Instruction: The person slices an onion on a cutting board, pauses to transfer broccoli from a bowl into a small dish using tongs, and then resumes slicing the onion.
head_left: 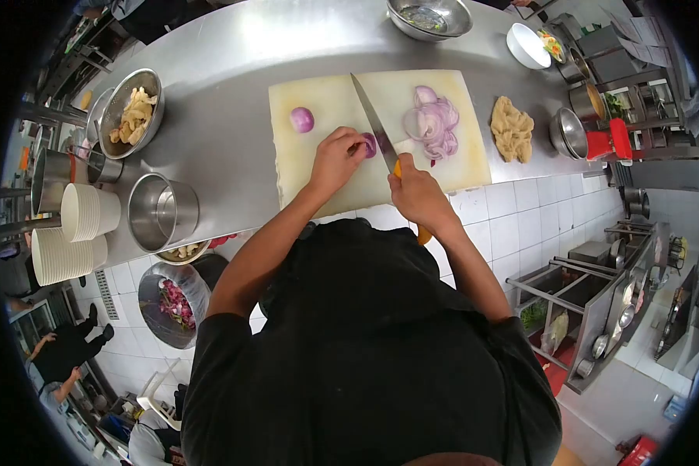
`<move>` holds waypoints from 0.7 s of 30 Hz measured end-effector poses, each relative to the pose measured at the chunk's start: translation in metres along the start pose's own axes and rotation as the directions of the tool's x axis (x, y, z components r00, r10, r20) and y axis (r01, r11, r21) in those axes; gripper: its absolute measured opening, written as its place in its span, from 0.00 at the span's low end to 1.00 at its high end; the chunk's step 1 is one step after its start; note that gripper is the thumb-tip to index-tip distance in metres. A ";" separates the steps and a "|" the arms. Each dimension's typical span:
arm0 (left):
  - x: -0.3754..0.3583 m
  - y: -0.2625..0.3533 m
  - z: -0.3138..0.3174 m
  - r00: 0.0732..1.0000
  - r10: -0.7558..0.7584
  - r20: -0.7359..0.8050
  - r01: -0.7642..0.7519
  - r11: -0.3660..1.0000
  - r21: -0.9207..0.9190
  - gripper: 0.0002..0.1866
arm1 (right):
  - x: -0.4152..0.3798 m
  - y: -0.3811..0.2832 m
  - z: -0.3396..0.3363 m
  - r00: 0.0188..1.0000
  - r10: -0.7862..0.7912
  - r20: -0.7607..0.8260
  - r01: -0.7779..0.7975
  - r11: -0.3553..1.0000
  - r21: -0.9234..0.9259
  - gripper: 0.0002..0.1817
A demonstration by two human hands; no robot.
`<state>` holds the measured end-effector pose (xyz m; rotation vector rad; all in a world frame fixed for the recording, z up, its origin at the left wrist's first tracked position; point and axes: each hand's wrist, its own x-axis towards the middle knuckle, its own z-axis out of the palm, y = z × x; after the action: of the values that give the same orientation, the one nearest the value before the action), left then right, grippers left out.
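Note:
My left hand (339,161) is closed on a piece of red onion (370,145), its fingers bent over the left side. Wrapped around the orange handle of a large knife (375,120) is my right hand (418,193). The blade stands right beside the held onion, its tip pointing away from me. To the right of the blade lies a heap of onion slices (431,123). A peeled red onion piece (302,119) rests at the upper left of the white cutting board (326,93).
A crumpled tan cloth (512,130) lies right of the board. Metal bowls stand around: one holding ginger-like pieces (134,116), another at the back (429,17). A steel pot (163,210) and stacked white tubs (85,213) sit left. A bin with onion peelings (176,304) is below the counter.

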<state>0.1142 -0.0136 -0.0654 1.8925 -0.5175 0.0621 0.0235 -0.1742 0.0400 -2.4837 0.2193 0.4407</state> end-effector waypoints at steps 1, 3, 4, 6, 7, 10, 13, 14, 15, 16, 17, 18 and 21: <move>-0.001 -0.001 0.000 1.000 -0.013 -0.003 0.013 1.000 -0.005 0.08 | 0.000 -0.001 0.001 1.000 -0.007 -0.008 0.007 1.000 0.003 0.15; -0.002 -0.002 0.001 1.000 -0.006 -0.017 0.006 1.000 -0.004 0.08 | 0.003 -0.003 0.007 0.999 -0.024 -0.025 0.024 1.000 0.007 0.16; -0.001 -0.002 0.001 1.000 0.000 -0.025 0.000 1.000 -0.002 0.08 | 0.011 0.001 0.017 0.998 -0.038 -0.050 0.038 0.999 0.011 0.16; -0.001 -0.004 0.001 0.999 0.008 -0.031 -0.008 1.000 0.011 0.08 | 0.036 0.015 0.040 0.992 -0.064 -0.104 0.067 0.998 0.019 0.17; -0.001 -0.004 0.002 0.999 0.014 -0.033 -0.013 1.000 0.019 0.07 | 0.043 0.016 0.040 0.993 -0.065 -0.096 0.068 0.997 0.028 0.17; 0.000 -0.005 0.000 0.999 0.021 -0.030 -0.020 1.000 0.022 0.07 | 0.051 0.014 0.032 0.996 -0.062 -0.062 0.065 0.997 0.046 0.18; 0.000 -0.004 0.001 0.999 -0.015 -0.033 0.016 1.000 0.010 0.07 | 0.045 0.010 0.013 1.000 -0.028 0.002 0.027 0.999 0.042 0.18; -0.001 -0.004 0.000 0.999 -0.009 -0.035 0.010 1.000 0.011 0.07 | 0.039 0.008 0.009 1.000 -0.007 0.022 0.006 0.999 0.046 0.18; -0.001 -0.003 -0.001 0.999 -0.002 -0.037 0.003 1.000 0.011 0.07 | 0.034 0.004 0.005 0.999 0.013 0.042 -0.015 0.999 0.048 0.18; 0.000 -0.002 -0.001 0.999 0.004 -0.039 -0.003 1.000 0.012 0.07 | 0.028 0.000 0.002 0.998 0.026 0.054 -0.029 0.998 0.054 0.18; -0.001 -0.001 -0.001 0.999 -0.002 -0.041 0.002 1.000 0.007 0.07 | 0.022 -0.004 0.000 0.997 0.042 0.067 -0.046 0.997 0.063 0.18; 0.000 -0.001 -0.001 0.999 -0.005 -0.043 0.005 1.000 0.001 0.07 | 0.020 -0.006 0.000 0.995 0.057 0.079 -0.063 0.995 0.072 0.18; 0.000 -0.002 -0.001 0.999 -0.007 -0.053 0.008 1.000 0.013 0.06 | 0.022 -0.001 0.021 0.998 -0.041 -0.042 0.041 0.999 0.000 0.18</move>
<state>0.1152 -0.0122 -0.0665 1.9003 -0.4753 0.1106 0.0392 -0.1619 0.0162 -2.4939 0.1854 0.3719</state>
